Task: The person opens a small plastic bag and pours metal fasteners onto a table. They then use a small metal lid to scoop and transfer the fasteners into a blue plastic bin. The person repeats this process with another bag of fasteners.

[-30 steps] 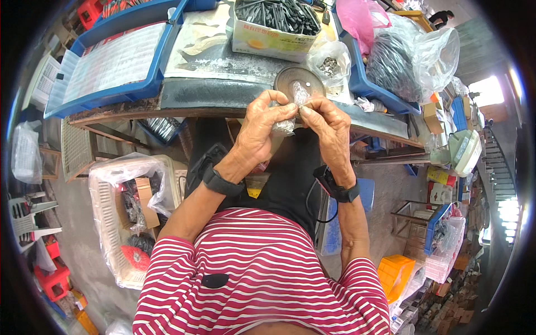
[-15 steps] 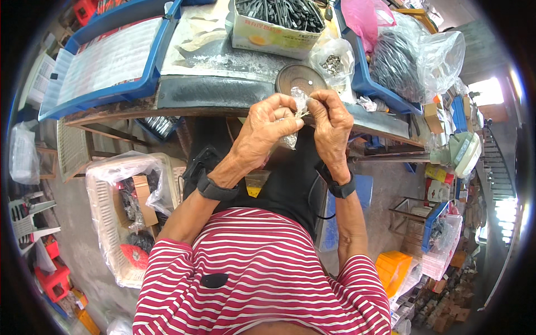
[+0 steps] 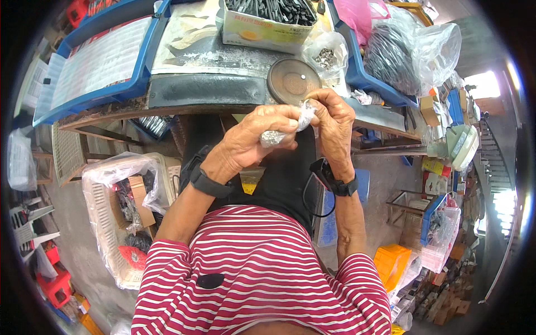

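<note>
A small clear plastic bag [image 3: 272,138] with small silvery bits in it is held over my lap, just off the bench edge. My left hand [image 3: 245,137] is closed around the bag, its filled end bulging out under the fingers. At the bag's twisted neck, my right hand [image 3: 335,120] pinches the plastic between thumb and fingers. Just beyond the hands, a round brown dish [image 3: 293,84] with a small white dot sits on the bench. Behind it lies an open clear bag [image 3: 329,56] of small metal pieces.
A carton [image 3: 262,36] full of black strips stands at the back of the bench. Blue trays flank it: the left tray [image 3: 146,61] holds clear packs, the right tray [image 3: 385,92] bagged black parts. A lined crate [image 3: 106,245] stands on the floor at left.
The small bag has turned from hanging down to lying sideways, filled end to the left. My left hand has wrapped around it; the right hand stays at its neck.
</note>
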{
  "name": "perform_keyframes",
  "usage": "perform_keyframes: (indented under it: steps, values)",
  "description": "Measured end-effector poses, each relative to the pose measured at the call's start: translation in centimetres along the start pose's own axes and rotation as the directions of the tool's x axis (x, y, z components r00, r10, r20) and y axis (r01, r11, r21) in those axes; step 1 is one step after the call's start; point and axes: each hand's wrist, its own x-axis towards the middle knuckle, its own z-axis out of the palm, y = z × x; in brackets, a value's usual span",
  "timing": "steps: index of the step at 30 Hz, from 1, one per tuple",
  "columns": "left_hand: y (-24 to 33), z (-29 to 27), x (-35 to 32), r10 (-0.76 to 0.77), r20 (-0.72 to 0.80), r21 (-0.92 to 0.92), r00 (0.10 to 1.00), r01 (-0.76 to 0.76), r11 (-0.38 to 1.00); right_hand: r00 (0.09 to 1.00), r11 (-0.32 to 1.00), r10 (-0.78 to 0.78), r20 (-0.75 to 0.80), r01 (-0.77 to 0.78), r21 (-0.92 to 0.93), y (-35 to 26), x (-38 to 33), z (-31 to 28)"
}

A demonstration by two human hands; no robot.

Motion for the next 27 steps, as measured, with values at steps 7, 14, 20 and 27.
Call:
perform_keyframes:
  steps: [7,14,20,27]
  values:
    - [-0.7,0.6,-0.2,0.053,-0.1,0.187,0.994,-0.033,0.982,0.967,0.997,-0.023,-0.255,0.002,-0.08,0.0,0.2,-1.5]
    - [-1.5,0.2,0.1,0.1,-0.105,0.065,0.989,-0.093,0.994,0.975,0.986,0.042,-0.218,-0.076,-0.149,-0.2,-0.5,-4.2]
    - [-0.9,0.3,0.0,0.071,-0.05,-0.031,0.996,-0.072,0.997,0.955,0.952,-0.007,-0.297,-0.085,-0.295,0.4,-1.1,-9.0]
    - [-0.4,1.0,0.2,0.124,-0.101,0.18,0.987,-0.105,0.978,0.833,0.962,-0.047,-0.551,-0.111,-0.25,2.8,0.6,-16.5]
